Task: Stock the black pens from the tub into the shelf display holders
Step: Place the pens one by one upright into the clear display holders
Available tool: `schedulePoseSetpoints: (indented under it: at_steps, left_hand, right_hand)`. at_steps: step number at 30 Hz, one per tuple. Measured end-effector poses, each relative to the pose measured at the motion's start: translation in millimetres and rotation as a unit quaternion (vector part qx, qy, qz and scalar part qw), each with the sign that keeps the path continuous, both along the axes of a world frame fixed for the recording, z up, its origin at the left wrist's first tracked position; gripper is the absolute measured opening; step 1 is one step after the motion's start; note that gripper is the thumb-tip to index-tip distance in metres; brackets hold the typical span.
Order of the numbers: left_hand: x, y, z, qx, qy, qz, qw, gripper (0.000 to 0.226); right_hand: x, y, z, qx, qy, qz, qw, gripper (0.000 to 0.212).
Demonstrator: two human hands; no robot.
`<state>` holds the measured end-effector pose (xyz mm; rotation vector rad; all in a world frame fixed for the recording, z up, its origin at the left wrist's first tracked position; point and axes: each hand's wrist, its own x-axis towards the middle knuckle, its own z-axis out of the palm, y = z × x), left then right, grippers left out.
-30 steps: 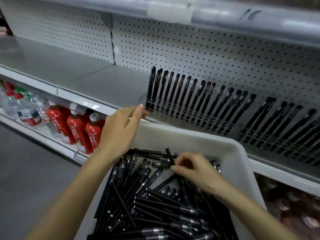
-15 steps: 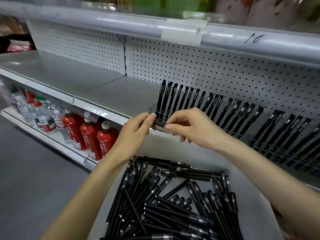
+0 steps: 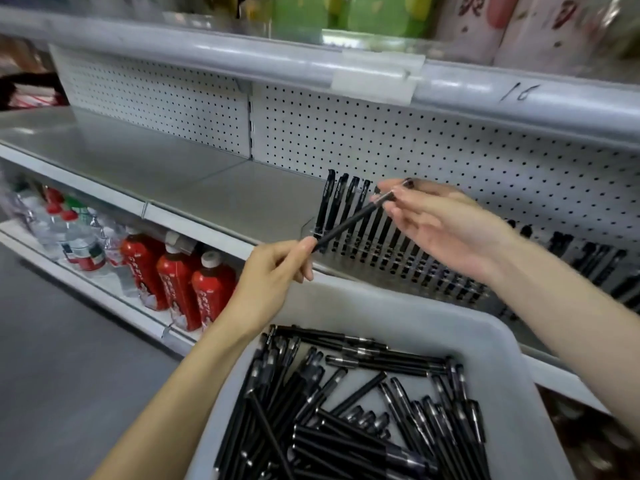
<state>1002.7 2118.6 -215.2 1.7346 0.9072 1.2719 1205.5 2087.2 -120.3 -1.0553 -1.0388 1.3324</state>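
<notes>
One black pen [image 3: 347, 224] hangs slanted in the air in front of the shelf. My left hand [image 3: 273, 271] pinches its lower end. My right hand [image 3: 440, 223] pinches its upper, capped end between thumb and fingertips. Right behind the pen, a clear display holder [image 3: 381, 252] on the shelf carries a long row of upright black pens [image 3: 337, 202] running to the right. Below my arms sits a white tub [image 3: 485, 344] holding several loose black pens [image 3: 346, 410].
The grey shelf [image 3: 145, 161] to the left of the holder has a pegboard back wall [image 3: 166, 98]. The lower shelf holds red bottles [image 3: 176, 282] and clear water bottles [image 3: 79, 237]. A rail with a price-label holder [image 3: 375, 76] runs overhead. Grey floor [image 3: 52, 358] lies at left.
My right hand took a pen from the tub and lifted it to the shelf. My left hand left the tub rim and now holds the pen's lower end. The view tilted upward.
</notes>
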Motion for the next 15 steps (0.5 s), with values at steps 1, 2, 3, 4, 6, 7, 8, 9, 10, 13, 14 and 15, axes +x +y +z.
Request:
schedulePoseSetpoints:
  at_steps: [1,2,3,4,6,7,8,9,10,13,14,15]
  left_hand:
    - [0.3,0.4,-0.2,-0.003,-0.012,-0.001,1.0,0.045]
    - [0.5,1.2,-2.2,-0.009,-0.016,0.003,1.0,0.047]
    - [0.4,2.8,-4.9,-0.013,-0.014,0.014,1.0,0.048]
    - [-0.2,4.9,-8.6,-0.012,-0.004,0.031,0.999,0.05]
    - [-1.2,6.6,-13.3,0.009,0.058,0.065,0.996,0.054]
    - [-1.6,6.2,-15.4,0.033,0.112,0.075,0.99,0.054]
    - [-1.4,4.5,-16.8,0.063,0.172,0.079,0.98,0.055]
    - [-1.1,3.2,-18.6,0.088,0.228,0.076,0.967,0.058]
    - [-0.7,1.8,-19.5,0.105,0.283,0.072,0.951,0.062]
    - [0.2,2.3,-23.9,0.136,0.414,0.075,0.897,0.082]
    - [0.5,3.2,-25.6,0.137,0.43,0.074,0.889,0.086]
    - [0.4,3.5,-26.3,0.132,0.434,0.07,0.889,0.087]
  right_hand:
    - [-2.8,1.7,-0.6,0.007,0.02,-0.001,1.0,0.025]
    - [-5.1,3.9,-0.7,0.018,0.019,-0.007,1.0,0.023]
    - [-6.9,6.9,-0.3,0.037,-0.005,-0.024,0.999,0.02]
    - [-7.1,10.9,0.7,0.062,-0.054,-0.053,0.995,0.018]
    - [-6.3,20.0,5.2,0.127,-0.206,-0.134,0.961,0.019]
    - [-6.8,24.6,6.9,0.16,-0.276,-0.17,0.932,0.021]
    - [-7.9,29.0,7.8,0.19,-0.322,-0.194,0.907,0.023]
    - [-9.5,33.9,7.2,0.214,-0.345,-0.208,0.89,0.024]
    - [-11.7,38.8,5.3,0.231,-0.356,-0.217,0.879,0.024]
    - [-18.2,54.3,-4.8,0.26,-0.379,-0.237,0.856,0.022]
    - [-20.0,59.2,-8.5,0.266,-0.384,-0.24,0.851,0.021]
    - [-21.5,63.9,-12.1,0.269,-0.387,-0.24,0.849,0.021]
